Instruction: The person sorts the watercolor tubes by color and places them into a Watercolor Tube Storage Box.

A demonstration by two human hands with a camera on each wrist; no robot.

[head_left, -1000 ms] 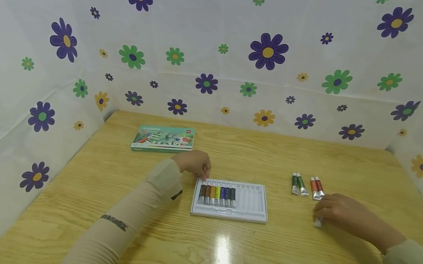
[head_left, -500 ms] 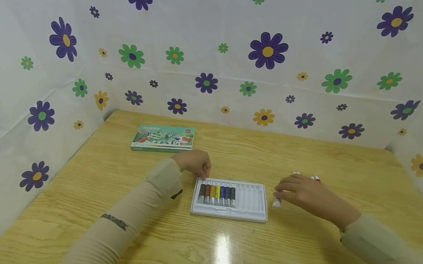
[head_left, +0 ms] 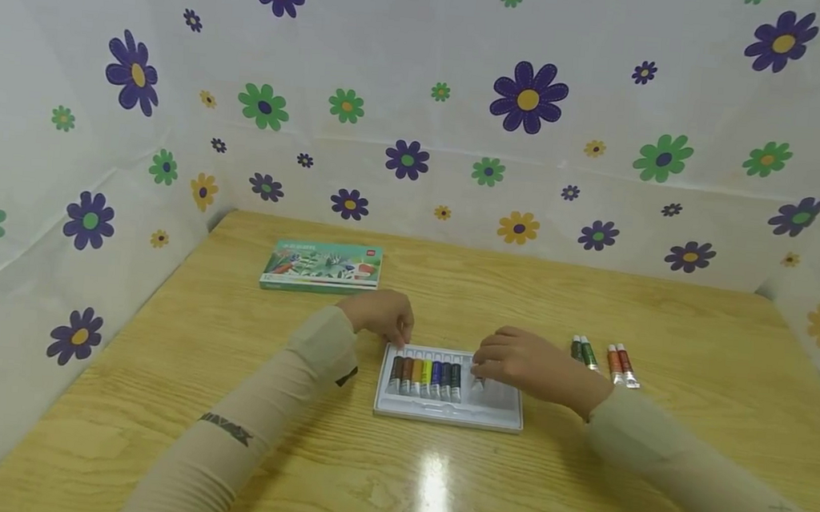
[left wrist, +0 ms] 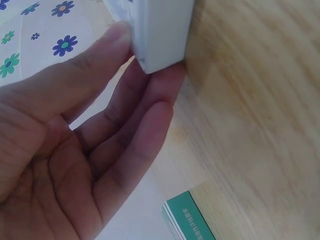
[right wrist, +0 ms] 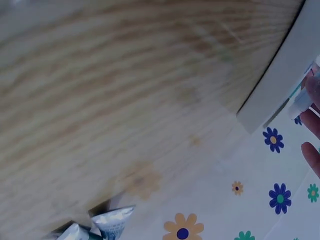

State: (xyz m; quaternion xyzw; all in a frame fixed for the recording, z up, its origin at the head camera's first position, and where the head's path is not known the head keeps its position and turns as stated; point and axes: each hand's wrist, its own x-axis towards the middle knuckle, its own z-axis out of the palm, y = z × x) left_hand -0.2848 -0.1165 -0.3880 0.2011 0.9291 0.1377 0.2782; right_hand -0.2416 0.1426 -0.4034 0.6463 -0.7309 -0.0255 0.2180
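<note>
1. Over the right part of the flat white plastic tray (head_left: 405, 407), the right hand (head_left: 527, 366) pinches a small paint tube (head_left: 478, 383) with a squashed silver end. The fingers hide its colour.
2. Half a second ago that hand was just outside the tray; now it has moved in above the bare slots. So the tube looks to be right at its slot, but it does not seem let go yet.
3. The left hand (head_left: 380, 315) has stayed put, holding the tray's far left corner, thumb on one side and fingers on the other.
4. Inside the tray, seven little tubes (head_left: 426, 374) lie side by side, from brown through yellow to blue and very dark.
5. To the right, two green tubes (head_left: 588, 354), an orange tube (head_left: 615, 360) and a red tube (head_left: 627, 363) lie on the bench (head_left: 335, 475). They have white caps and flat, shiny ends.
6. The bench has wavy, shiny wood lines. Farther back lies a thin green picture box (head_left: 321, 267).
</note>
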